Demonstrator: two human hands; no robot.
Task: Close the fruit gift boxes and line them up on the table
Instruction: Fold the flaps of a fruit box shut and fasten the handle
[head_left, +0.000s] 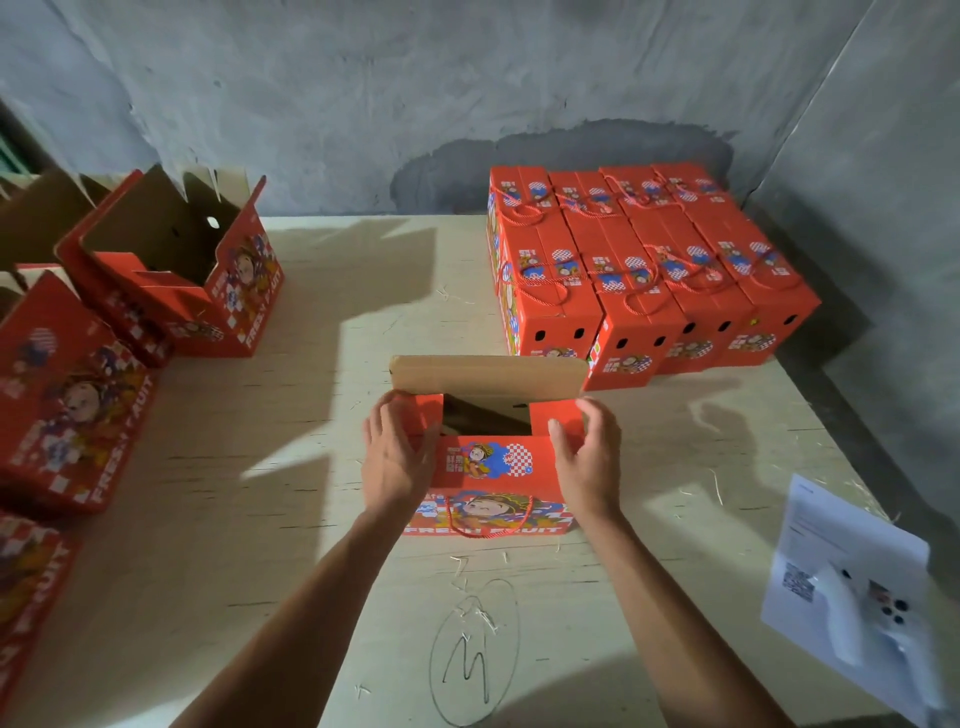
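A red fruit gift box (488, 486) with cartoon print and a rope handle stands in the middle of the table, its brown back lid flap (488, 375) upright and its top partly open. My left hand (397, 457) presses the left side flap down, fingers over its far corner. My right hand (589, 457) presses the right side flap, thumb on top and fingers curved round the edge. Several closed red boxes (649, 270) stand packed in rows at the back right. Open boxes (176, 265) wait along the left edge.
The pale wooden table (291, 519) meets a grey concrete wall at the back and right. A printed sheet (831, 561) with a white device (872, 613) on it lies at the front right. A pen scribble (472, 654) marks the near tabletop.
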